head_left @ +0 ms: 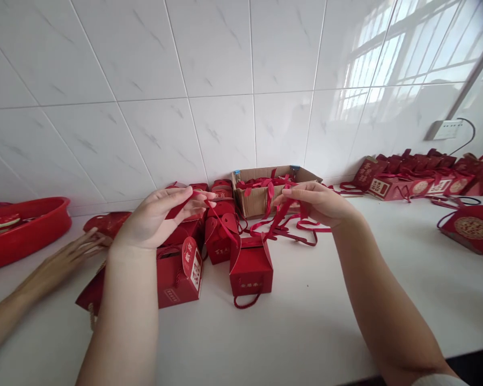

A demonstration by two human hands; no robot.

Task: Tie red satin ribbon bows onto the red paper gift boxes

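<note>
A small red gift box [251,273] with a cord handle stands on the white counter in front of me. Red ribbon [224,225] rises from the top of this box on both sides. My left hand [161,214] pinches one end, up and to the left of the box. On the other side my right hand [316,201] grips the opposite end between thumb and fingers, with more ribbon trailing below it. Both hands are raised above the counter, apart from the box itself. Behind my left forearm, larger red boxes [181,284] are partly hidden.
A co-worker's hand [72,252] reaches in from the left beside a red basin [32,230]. Behind the box is a cardboard carton [251,201] holding red ribbons. Rows of red boxes [421,185] line the wall at right, and another red box [473,228] sits nearer.
</note>
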